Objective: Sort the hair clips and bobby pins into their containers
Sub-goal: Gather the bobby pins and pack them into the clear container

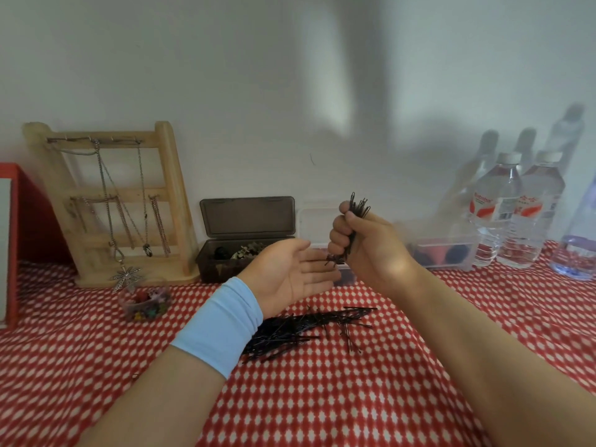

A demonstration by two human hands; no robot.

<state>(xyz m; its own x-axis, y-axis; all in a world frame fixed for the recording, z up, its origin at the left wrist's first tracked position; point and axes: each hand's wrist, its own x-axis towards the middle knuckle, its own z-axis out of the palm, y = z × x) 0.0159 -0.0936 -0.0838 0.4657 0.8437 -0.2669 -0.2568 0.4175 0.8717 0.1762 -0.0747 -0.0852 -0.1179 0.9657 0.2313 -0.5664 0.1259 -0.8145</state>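
My right hand [364, 243] grips an upright bundle of black bobby pins [358, 206], whose lower ends touch the fingers of my left hand [292, 272]. That left hand lies flat, palm up, just under the bundle. A loose pile of black bobby pins [309, 327] lies on the red checked cloth below both hands. Behind the left hand stands a dark brown box [225, 259] with its lid up and hair clips inside. A clear box [314, 227] stands behind the hands and is mostly hidden.
A wooden jewellery stand [119, 201] with chains stands at the back left, a small clear cup of coloured clips [143, 303] in front of it. A red frame [13, 240] is at far left. Water bottles [516, 214] and a clear container [445, 253] stand at the right.
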